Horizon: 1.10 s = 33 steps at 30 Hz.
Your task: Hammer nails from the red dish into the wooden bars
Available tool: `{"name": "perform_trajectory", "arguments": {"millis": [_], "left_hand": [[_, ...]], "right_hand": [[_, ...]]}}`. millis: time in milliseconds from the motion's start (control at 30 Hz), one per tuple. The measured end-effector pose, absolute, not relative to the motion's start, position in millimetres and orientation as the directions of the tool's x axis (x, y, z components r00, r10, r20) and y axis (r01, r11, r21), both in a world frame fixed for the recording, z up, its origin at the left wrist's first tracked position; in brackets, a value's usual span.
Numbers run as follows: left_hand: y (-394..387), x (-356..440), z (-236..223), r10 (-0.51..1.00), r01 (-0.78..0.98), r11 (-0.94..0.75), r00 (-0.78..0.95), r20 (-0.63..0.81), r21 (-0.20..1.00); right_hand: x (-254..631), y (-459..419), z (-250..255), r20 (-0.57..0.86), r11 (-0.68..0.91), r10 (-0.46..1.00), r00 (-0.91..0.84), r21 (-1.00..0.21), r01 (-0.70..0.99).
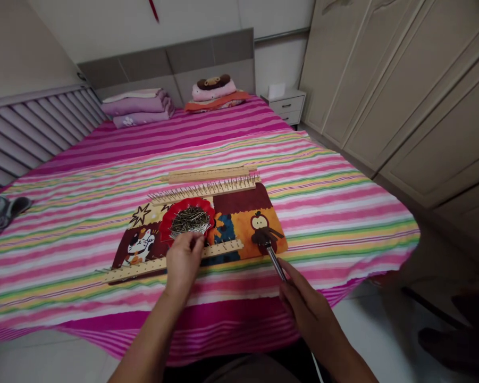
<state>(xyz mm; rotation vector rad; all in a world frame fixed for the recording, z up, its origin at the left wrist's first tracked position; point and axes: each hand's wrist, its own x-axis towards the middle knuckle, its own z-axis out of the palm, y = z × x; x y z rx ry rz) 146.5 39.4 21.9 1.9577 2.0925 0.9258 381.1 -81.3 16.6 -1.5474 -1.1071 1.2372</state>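
Observation:
My left hand (182, 261) reaches over a red scalloped dish (166, 223) full of small metal nails (190, 219), fingers bent at the dish's near edge; I cannot see whether they pinch a nail. My right hand (303, 300) grips the metal handle of a small hammer (268, 244), whose head rests on a colourful cartoon mat (247, 215). A wooden strip (143, 267) with nails in it lies along the mat's near edge, right by my left hand. Two more wooden strips (211, 181) studded with nails lie at the mat's far edge.
Everything lies on a bed with a pink striped sheet (322, 213). Folded blankets (137, 106) and pillows (215, 94) sit at the headboard. A white nightstand (285, 103) and beige wardrobe doors (402, 96) stand to the right. A grey item (2, 213) lies at the left edge.

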Motion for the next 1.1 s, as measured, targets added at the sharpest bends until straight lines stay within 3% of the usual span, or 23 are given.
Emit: {"name": "perform_trajectory", "arguments": {"millis": [67,200,400,933,1000,1100], "left_hand": [[61.9,136.6,30.5,0.965,0.928,0.047,-0.137,0.222,0.369],[100.3,132.1,29.8,0.987,0.973,0.133,-0.112,-0.114,0.190],[107.6,129.3,27.6,0.977,0.973,0.156,-0.127,-0.170,0.169],[110.9,112.0,26.1,0.977,0.917,0.186,-0.134,-0.165,0.353],[108.8,104.4,28.6,0.981,0.886,0.186,-0.148,-0.121,0.426],[103.7,96.6,33.2,0.984,0.728,0.174,-0.156,-0.087,0.663]], "right_hand": [[383.9,-83.4,11.0,-0.275,-0.286,0.952,0.133,-0.955,0.077],[384.7,-85.8,2.1,-0.271,-0.279,0.944,0.189,-0.960,0.013],[384.0,-86.8,-5.3,-0.238,-0.249,0.949,0.206,-0.968,0.024],[379.6,-88.2,-3.3,-0.306,-0.309,0.945,0.118,-0.951,0.006],[378.9,-88.5,-0.3,-0.304,-0.307,0.942,0.140,-0.952,0.005],[377.1,-89.2,2.8,-0.295,-0.300,0.940,0.170,-0.954,0.007]]}}
